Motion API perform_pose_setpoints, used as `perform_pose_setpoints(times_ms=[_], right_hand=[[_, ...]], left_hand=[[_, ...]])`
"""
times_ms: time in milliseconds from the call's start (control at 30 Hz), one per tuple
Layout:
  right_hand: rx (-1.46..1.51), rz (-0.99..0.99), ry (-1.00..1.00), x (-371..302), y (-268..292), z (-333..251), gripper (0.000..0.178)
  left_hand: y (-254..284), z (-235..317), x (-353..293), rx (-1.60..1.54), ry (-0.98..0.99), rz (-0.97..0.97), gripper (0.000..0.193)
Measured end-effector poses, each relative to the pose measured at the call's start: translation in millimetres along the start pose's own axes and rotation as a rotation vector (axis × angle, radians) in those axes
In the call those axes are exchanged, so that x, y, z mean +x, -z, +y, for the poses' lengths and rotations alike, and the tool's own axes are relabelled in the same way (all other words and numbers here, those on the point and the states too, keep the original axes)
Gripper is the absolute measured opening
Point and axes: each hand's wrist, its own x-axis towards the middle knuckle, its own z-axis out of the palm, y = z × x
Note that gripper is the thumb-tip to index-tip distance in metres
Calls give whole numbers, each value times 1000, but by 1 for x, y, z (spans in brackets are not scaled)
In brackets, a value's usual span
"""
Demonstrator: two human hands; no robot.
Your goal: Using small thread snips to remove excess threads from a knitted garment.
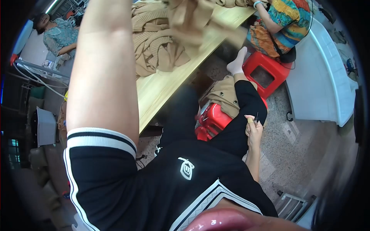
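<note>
My left forearm (104, 69) stretches up past the top edge, so the left hand itself is out of the picture. Beside that arm, tan knitted garments (154, 46) with ribbed edges lie heaped on the wooden table (162, 92). A tan piece of knitwear (190, 19) above the heap is blurred by motion; what moves it is hidden. Low by my thigh, my right hand (253, 133) is closed around a small dark pointed tool (257, 117), too small to tell exactly. A tan cover sits on one of its fingertips.
A buttoned tan garment (223, 96) drapes over a red stool (216, 117) by my legs. Another red stool (266, 71) bears a person in a colourful shirt (285, 23). At right stands a large white wheeled bin (316, 77). Another person (59, 38) is at far left.
</note>
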Motion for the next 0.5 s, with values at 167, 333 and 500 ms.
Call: perform_pose_setpoints(times_ms=[167,333,500], right_hand=[[-229,-8,155,-8,-13,4,13],[-414,-34,174,-2,-18,2,10],[-455,-42,176,0,-21,4,11]], left_hand=[[24,32,8,98,13,283,50],[-64,-73,-17,71,-146,598,39],[-96,-195,-53,167,-154,852,60]])
